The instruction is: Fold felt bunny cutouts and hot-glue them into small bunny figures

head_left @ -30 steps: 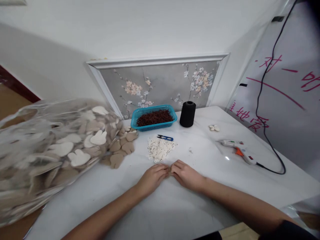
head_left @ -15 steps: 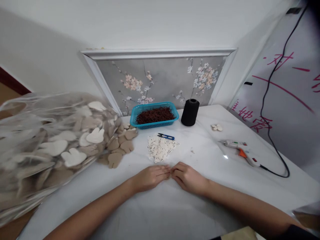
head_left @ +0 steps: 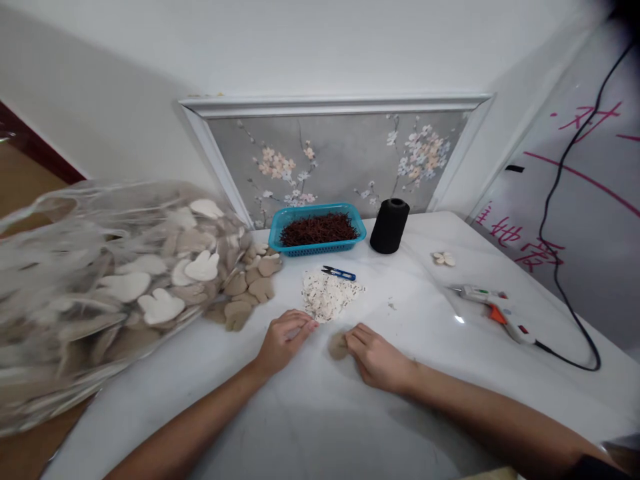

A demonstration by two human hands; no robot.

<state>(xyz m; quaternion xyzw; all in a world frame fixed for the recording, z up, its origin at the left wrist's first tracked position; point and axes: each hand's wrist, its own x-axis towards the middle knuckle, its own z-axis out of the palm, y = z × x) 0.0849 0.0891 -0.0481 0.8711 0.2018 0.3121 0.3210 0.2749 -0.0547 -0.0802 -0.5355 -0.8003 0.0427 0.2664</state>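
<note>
My right hand [head_left: 377, 357] pinches the edge of a tan felt piece [head_left: 339, 346] just above the white table. Left of it, my left hand [head_left: 287, 339] has thumb and fingertips together at the lower edge of a pile of small white pieces with dark marks [head_left: 327, 295]; whatever those fingertips hold is too small to make out. Blue thread snips [head_left: 340, 273] lie at the top of the pile. More tan felt pieces [head_left: 261, 289] are spread to the left of the pile.
A clear bag [head_left: 120, 293] of felt shapes fills the left side. Behind stand a blue basket [head_left: 317, 251] of dark red strands and a black thread cone [head_left: 389, 227]. On the right lie a glue gun [head_left: 515, 328], its cord and a small white shape [head_left: 443, 259].
My hands, together before, are now apart. The left hand has moved left and up to the white pile, and the tan piece now shows in my right hand. The view has shifted slightly.
</note>
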